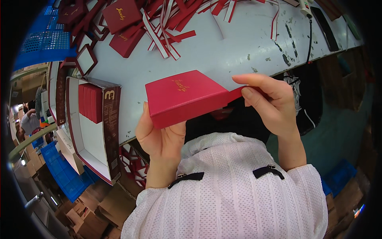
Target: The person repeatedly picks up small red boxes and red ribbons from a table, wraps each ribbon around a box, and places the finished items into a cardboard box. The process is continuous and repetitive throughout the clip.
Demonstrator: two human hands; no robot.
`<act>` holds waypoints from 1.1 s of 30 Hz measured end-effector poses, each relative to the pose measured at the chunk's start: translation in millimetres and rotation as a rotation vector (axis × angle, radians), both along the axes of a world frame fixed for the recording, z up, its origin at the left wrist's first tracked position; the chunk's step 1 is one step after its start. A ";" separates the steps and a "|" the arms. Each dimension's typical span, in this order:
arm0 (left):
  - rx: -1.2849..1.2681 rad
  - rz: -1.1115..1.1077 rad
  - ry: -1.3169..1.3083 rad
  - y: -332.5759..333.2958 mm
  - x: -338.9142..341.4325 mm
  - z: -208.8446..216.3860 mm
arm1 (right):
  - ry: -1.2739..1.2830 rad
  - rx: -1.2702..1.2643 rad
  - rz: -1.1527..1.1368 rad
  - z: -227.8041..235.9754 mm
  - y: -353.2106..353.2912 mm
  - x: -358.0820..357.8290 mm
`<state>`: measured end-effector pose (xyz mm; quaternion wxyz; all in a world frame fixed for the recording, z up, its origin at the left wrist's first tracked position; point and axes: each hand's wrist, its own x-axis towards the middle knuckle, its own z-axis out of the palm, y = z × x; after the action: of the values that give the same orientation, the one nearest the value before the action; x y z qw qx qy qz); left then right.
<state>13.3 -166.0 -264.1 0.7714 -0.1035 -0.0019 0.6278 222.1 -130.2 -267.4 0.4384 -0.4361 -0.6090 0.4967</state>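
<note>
A flat red gift box (pixel 187 95) with gold lettering on its lid is held up over the near edge of the table. My left hand (pixel 161 139) supports it from below, thumb against its left side and fingers under its near edge. At the box's right end, my right hand (pixel 272 101) pinches a red strip (pixel 235 94) between thumb and index finger. The strip reaches the box's right corner; whether it is fixed there I cannot tell. The underside of the box is hidden.
Red and white strips (pixel 159 36) lie at the back of the white table (pixel 238 51), beside a heap of red boxes (pixel 123 16). On the left, an open carton (pixel 95 143) holds several red boxes (pixel 90 102). A cable (pixel 310 40) hangs at the far right.
</note>
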 end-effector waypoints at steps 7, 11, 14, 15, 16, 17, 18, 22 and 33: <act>0.061 0.042 0.061 2.1 17.2 -10.8 | -0.001 0.099 0.024 -2.6 1.7 -10.8; 0.354 0.162 0.883 12.3 28.5 -43.4 | -0.138 0.235 0.037 -1.9 -2.8 -15.8; 0.120 0.231 0.974 22.7 39.7 -32.8 | -0.169 0.224 -0.038 -1.6 -4.5 -15.7; 0.081 0.207 0.885 22.4 38.5 -29.8 | -0.175 0.222 -0.079 -2.1 -3.8 -14.9; 0.043 0.183 0.796 21.4 37.0 -23.4 | -0.248 0.215 -0.120 1.3 -0.7 -9.0; 0.004 0.160 0.707 21.5 34.1 -19.3 | -0.233 0.025 -0.120 7.1 -0.2 -2.6; 0.031 0.118 0.541 24.3 28.7 -17.4 | -0.228 0.119 -0.118 4.1 3.4 4.2; -0.033 0.030 0.268 23.2 23.9 -8.0 | -0.207 0.255 -0.138 0.2 11.7 2.5; -0.068 -0.026 -0.016 21.4 13.4 -20.4 | -0.193 0.238 -0.126 10.7 11.3 -3.6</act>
<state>26.7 -144.6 -284.4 0.7756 -0.1347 0.0145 0.6165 218.5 -118.9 -256.7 0.4568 -0.4641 -0.6743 0.3483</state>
